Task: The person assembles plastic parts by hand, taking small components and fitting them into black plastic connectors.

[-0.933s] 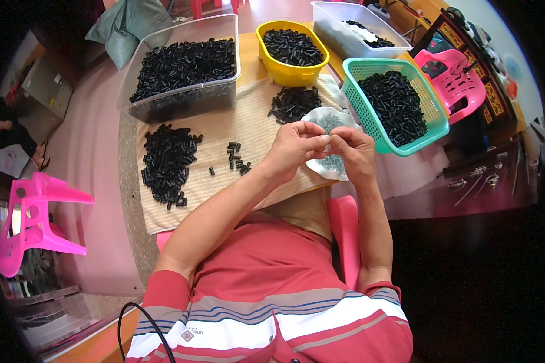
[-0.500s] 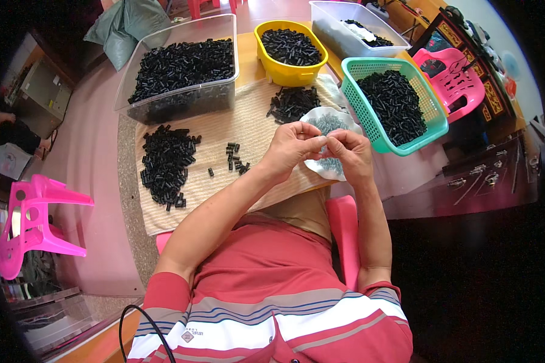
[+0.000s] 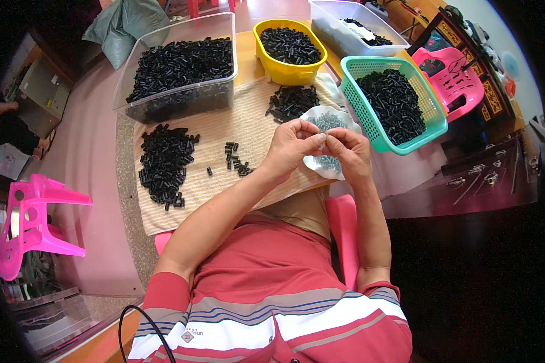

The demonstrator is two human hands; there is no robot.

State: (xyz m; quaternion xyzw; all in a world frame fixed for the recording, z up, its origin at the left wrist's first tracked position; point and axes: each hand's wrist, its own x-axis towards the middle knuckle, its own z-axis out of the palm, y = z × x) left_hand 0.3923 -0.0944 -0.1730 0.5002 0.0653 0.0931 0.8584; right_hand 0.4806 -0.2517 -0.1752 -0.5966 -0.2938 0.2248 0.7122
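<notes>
My left hand point(image 3: 293, 148) and my right hand point(image 3: 352, 156) meet above a white scalloped dish point(image 3: 334, 175). Both pinch thumb against fingers, tips almost touching. Whatever lies between the fingertips is too small and hidden to name. Many small clear-grey pieces point(image 3: 326, 121) fill the dish, partly covered by my hands. Beyond my left hand is a heap of short black tubes point(image 3: 292, 101) on a striped cream towel point(image 3: 224, 196). Several loose black tubes point(image 3: 231, 156) lie left of my left forearm, and a bigger pile of black tubes point(image 3: 165, 166) sits farther left.
At the back stand a clear bin point(image 3: 118, 100) and a yellow tub point(image 3: 284, 74), both holding black tubes. A green basket point(image 3: 433, 130) of black pieces stands right of my hands, with another clear bin point(image 3: 339, 45) behind it. A pink stool point(image 3: 36, 212) is on the floor at left.
My hands stay pinched together over the dish, with only a slight shift of the fingers. The piles and containers have not moved.
</notes>
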